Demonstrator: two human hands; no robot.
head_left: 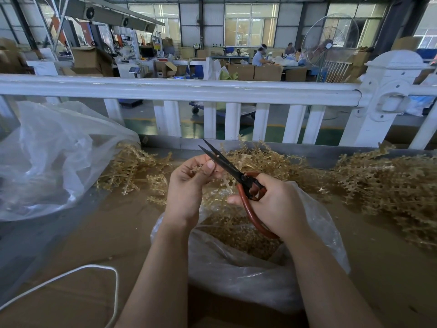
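Note:
My right hand [272, 204] grips a pair of scissors [233, 170] by their red-brown loop handles; the dark blades point up and left, slightly parted. My left hand [189, 185] pinches a small tan plastic sprig [197, 168] between thumb and fingers, right beside the blades. Both hands hover over an open clear plastic bag [236, 268] holding several cut tan pieces [238, 237].
Piles of tan plastic sprigs lie at the back left [134, 171] and right [387, 183] of the brown cardboard-covered table [94, 233]. A large clear bag [47, 157] sits left. A white cord [99, 271] loops near the front. A white railing [189, 91] borders the far side.

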